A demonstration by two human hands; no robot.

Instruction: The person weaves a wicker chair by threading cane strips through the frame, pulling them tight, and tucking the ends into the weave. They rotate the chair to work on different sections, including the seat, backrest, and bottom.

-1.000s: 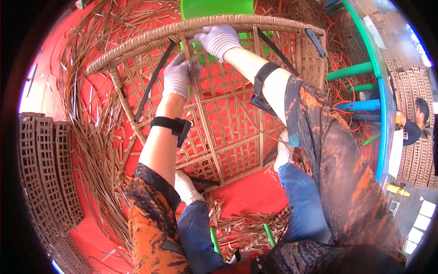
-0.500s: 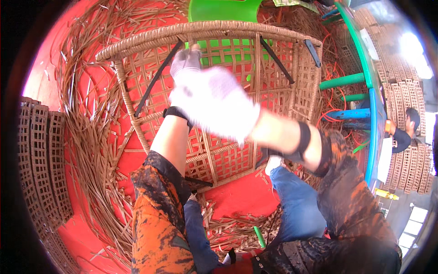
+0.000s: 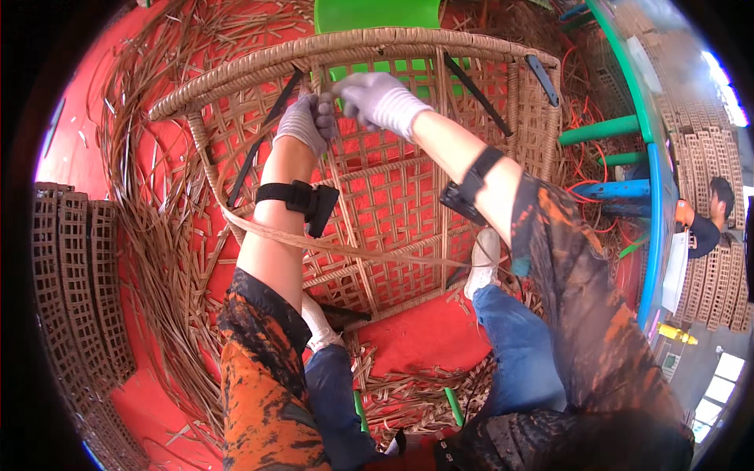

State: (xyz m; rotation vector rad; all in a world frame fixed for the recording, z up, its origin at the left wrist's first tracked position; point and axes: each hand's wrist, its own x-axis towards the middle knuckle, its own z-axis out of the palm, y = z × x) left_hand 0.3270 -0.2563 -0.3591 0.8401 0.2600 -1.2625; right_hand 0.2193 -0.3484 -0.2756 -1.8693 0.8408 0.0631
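Note:
In front of me stands a woven wicker panel (image 3: 400,184), with a thick wrapped rim (image 3: 440,37) along its top and black straps across it. My left hand (image 3: 305,125), in a pale knit glove, is closed beside a wrapped upright just under the rim. Close on its right, my gloved right hand (image 3: 378,100) has its fingers bent and pressed together at the same upright. What is between the fingers of either hand is too small to make out. A long flat brown weaving strip (image 3: 353,250) passes over my left forearm and across the panel.
Loose strips (image 3: 149,259) lie thickly over the red floor at left. Stacked woven panels (image 3: 71,275) stand at far left. Behind the rim is a green plastic seat (image 3: 377,14). A green-and-blue table frame (image 3: 644,133) is at right, with another person (image 3: 707,216) beyond it.
My right hand, blurred and crossing over the left, has drawn back to the right and up. The left hand shows fully now. The flat strip has come across my left forearm.

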